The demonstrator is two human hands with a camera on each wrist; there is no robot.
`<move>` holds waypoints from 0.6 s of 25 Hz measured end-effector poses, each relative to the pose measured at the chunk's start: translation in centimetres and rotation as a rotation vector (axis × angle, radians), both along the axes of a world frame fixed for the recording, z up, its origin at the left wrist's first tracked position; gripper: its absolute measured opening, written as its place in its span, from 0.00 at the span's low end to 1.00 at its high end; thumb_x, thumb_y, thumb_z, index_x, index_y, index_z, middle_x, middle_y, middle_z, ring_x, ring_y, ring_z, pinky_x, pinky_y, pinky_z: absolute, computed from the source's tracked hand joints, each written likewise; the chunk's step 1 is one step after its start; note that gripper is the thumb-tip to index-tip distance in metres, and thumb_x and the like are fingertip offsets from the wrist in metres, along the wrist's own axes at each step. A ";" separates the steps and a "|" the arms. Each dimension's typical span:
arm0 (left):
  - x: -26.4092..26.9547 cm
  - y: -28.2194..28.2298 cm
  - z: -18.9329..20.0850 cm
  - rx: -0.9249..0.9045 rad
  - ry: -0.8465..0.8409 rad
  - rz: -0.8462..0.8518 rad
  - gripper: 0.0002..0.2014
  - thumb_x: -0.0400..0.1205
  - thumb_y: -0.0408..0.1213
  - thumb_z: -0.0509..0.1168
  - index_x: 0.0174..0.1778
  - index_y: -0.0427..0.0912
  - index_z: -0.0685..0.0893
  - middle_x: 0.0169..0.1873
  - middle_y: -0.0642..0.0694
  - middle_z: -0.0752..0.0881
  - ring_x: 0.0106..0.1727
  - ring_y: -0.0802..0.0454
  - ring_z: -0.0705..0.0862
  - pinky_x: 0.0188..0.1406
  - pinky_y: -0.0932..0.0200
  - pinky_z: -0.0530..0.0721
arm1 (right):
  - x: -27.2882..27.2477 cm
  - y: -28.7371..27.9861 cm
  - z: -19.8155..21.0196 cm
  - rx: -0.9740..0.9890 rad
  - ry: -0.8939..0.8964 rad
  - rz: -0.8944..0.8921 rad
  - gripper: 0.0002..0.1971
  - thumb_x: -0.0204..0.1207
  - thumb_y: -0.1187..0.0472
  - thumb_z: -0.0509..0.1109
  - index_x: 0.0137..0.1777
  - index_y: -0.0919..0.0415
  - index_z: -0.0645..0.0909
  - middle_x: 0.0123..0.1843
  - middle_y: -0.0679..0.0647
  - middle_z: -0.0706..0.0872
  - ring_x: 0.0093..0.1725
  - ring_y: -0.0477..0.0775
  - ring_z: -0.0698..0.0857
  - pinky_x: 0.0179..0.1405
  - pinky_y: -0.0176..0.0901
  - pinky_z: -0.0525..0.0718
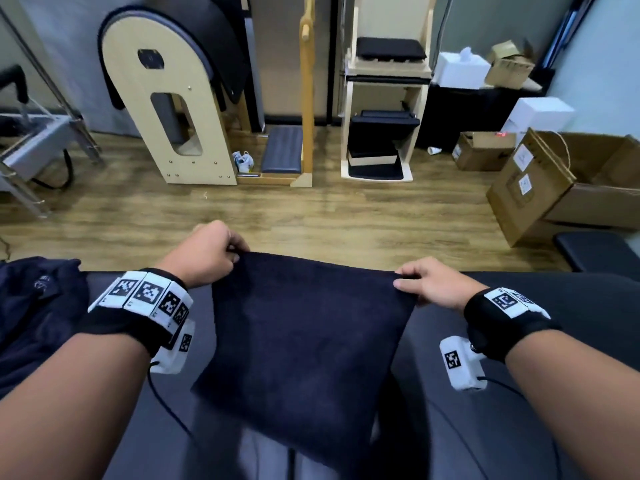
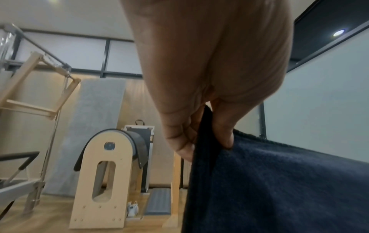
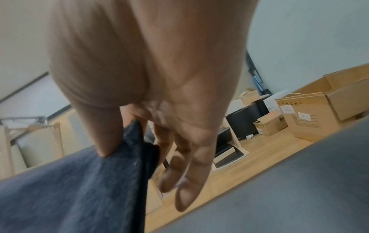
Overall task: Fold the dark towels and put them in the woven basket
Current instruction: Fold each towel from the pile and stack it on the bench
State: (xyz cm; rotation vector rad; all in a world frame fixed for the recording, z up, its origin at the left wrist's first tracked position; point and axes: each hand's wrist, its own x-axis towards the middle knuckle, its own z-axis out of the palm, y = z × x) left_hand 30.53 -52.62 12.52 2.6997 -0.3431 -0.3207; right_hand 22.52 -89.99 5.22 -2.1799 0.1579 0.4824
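A dark navy towel [image 1: 304, 341] hangs stretched between my two hands above a dark padded bench [image 1: 519, 393]. My left hand [image 1: 221, 251] pinches its upper left corner, thumb on the near face of the towel [image 2: 279, 181] and fingers behind. My right hand [image 1: 412, 282] pinches the upper right corner of the towel [image 3: 69, 189] the same way, with its outer fingers hanging loose. The lower edge of the towel droops toward me. A second heap of dark cloth [image 1: 34, 306] lies on the bench at the left. No woven basket is in view.
Beyond the bench is a wooden floor [image 1: 311, 216]. A wooden arched barrel [image 1: 169, 109] and a wooden chair apparatus [image 1: 384, 98] stand at the far side. Cardboard boxes [image 1: 561, 188] crowd the right. A metal frame [image 1: 31, 147] stands at the left.
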 end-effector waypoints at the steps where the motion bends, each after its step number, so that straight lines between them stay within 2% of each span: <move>1: -0.8 -1.7 1.4 0.028 -0.026 -0.008 0.12 0.79 0.24 0.68 0.52 0.42 0.93 0.43 0.43 0.90 0.51 0.47 0.86 0.52 0.64 0.76 | -0.3 -1.6 1.3 -0.036 -0.064 -0.010 0.10 0.84 0.66 0.70 0.46 0.74 0.84 0.35 0.57 0.83 0.33 0.49 0.80 0.31 0.39 0.81; 2: -1.7 -3.5 2.7 0.053 -0.056 -0.013 0.12 0.79 0.25 0.68 0.52 0.41 0.92 0.42 0.43 0.89 0.51 0.46 0.86 0.50 0.64 0.75 | -0.7 -3.3 2.8 -0.078 -0.140 -0.008 0.10 0.82 0.66 0.71 0.44 0.74 0.82 0.33 0.56 0.82 0.30 0.47 0.79 0.29 0.41 0.81; 4: -2.7 -6.6 5.3 0.064 -0.145 -0.006 0.11 0.78 0.25 0.69 0.50 0.41 0.92 0.39 0.44 0.87 0.52 0.43 0.87 0.49 0.63 0.75 | -0.9 -6.4 6.3 -0.183 -0.326 -0.003 0.07 0.77 0.66 0.77 0.39 0.65 0.83 0.31 0.51 0.82 0.28 0.44 0.77 0.34 0.42 0.80; 6: -3.6 -9.7 8.0 0.020 -0.281 0.024 0.11 0.78 0.25 0.68 0.50 0.41 0.92 0.40 0.42 0.86 0.53 0.39 0.86 0.51 0.60 0.77 | -1.1 -8.9 10.3 -0.247 -0.524 -0.079 0.07 0.72 0.66 0.81 0.40 0.56 0.86 0.34 0.48 0.85 0.34 0.46 0.80 0.41 0.40 0.78; 8: -4.2 -11.7 9.7 -0.035 -0.516 0.017 0.11 0.77 0.24 0.69 0.50 0.40 0.93 0.43 0.38 0.87 0.52 0.35 0.85 0.53 0.54 0.79 | -1.2 -10.7 14.0 -0.287 -0.712 -0.146 0.08 0.70 0.67 0.81 0.46 0.56 0.90 0.40 0.48 0.88 0.42 0.48 0.85 0.47 0.37 0.78; 10: -5.7 -13.5 10.2 -0.083 -0.713 -0.044 0.11 0.76 0.23 0.69 0.48 0.39 0.93 0.44 0.37 0.84 0.49 0.35 0.83 0.50 0.54 0.77 | -2.7 -12.5 16.5 -0.324 -0.849 -0.158 0.09 0.69 0.68 0.80 0.47 0.57 0.90 0.42 0.48 0.88 0.46 0.49 0.85 0.49 0.39 0.78; 12: -7.9 -14.8 9.3 -0.131 -0.763 -0.133 0.10 0.73 0.21 0.71 0.44 0.38 0.93 0.43 0.39 0.83 0.46 0.38 0.83 0.47 0.59 0.73 | -5.5 -14.4 16.6 -0.371 -0.887 -0.150 0.08 0.67 0.70 0.79 0.42 0.58 0.87 0.41 0.50 0.88 0.45 0.52 0.84 0.48 0.43 0.79; 15: -12.3 -15.5 3.7 -0.112 -0.598 -0.217 0.07 0.71 0.25 0.74 0.39 0.41 0.90 0.40 0.43 0.89 0.43 0.39 0.88 0.44 0.56 0.83 | -11.2 -17.0 11.3 -0.485 -0.868 -0.071 0.09 0.65 0.73 0.79 0.39 0.59 0.87 0.39 0.54 0.89 0.41 0.59 0.87 0.44 0.46 0.83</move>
